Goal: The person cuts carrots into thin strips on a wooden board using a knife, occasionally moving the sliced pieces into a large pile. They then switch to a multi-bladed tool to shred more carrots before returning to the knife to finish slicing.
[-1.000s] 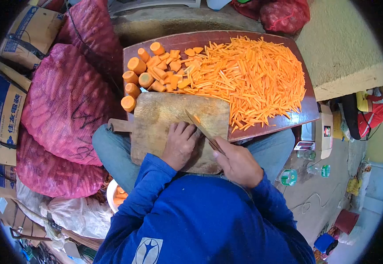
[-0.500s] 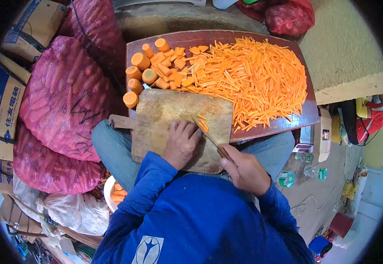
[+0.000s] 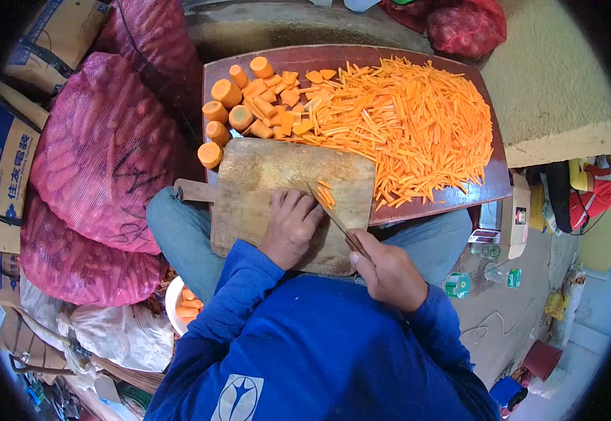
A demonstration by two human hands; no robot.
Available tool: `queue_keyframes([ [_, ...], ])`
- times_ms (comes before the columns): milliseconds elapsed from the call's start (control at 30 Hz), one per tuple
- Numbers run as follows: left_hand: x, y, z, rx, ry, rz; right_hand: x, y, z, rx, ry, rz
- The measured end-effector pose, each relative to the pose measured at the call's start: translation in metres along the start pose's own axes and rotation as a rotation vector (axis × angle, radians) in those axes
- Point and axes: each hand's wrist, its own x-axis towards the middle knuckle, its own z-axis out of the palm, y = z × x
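Note:
A worn wooden cutting board [image 3: 249, 189] lies over the front edge of a dark red table [image 3: 496, 184]. My left hand [image 3: 293, 228] rests on the board with its fingers curled down; whatever is under them is hidden. My right hand [image 3: 391, 272] grips the handle of a knife [image 3: 336, 219], its blade slanting up and left beside my left fingertips. A few thin carrot sticks [image 3: 325, 194] lie along the blade's right side. Behind the board are a big heap of carrot strips [image 3: 418, 133], thicker carrot pieces [image 3: 267, 105] and several upright carrot chunks [image 3: 226, 92].
Pink mesh sacks [image 3: 105, 154] are stacked at the left, by cardboard boxes [image 3: 11, 168]. A white container [image 3: 174, 305] with carrots stands below them. A wooden handle [image 3: 195, 190] juts out left of the board. Plastic bottles [image 3: 458, 285] are on the floor at the right.
The view has shifted slightly. Both hands stay in nearly the same place on the board, and the knife is still in my right hand.

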Motion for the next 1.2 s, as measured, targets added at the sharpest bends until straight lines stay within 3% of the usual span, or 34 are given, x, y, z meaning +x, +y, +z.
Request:
queue_keyframes([
  [200,-0.001,-0.001,0.001,0.012,-0.002,0.002,0.031,0.002,0.006,-0.028,0.003,-0.045],
  [333,-0.002,0.003,-0.002,0.001,0.01,0.0,0.006,-0.003,0.003,0.02,0.044,-0.12],
  [433,-0.001,0.001,-0.001,-0.049,-0.009,-0.003,0.008,-0.001,0.009,0.004,0.041,-0.047],
  [1200,-0.005,0.002,-0.001,-0.035,0.015,-0.009,0.017,0.002,0.019,0.132,0.087,-0.062],
])
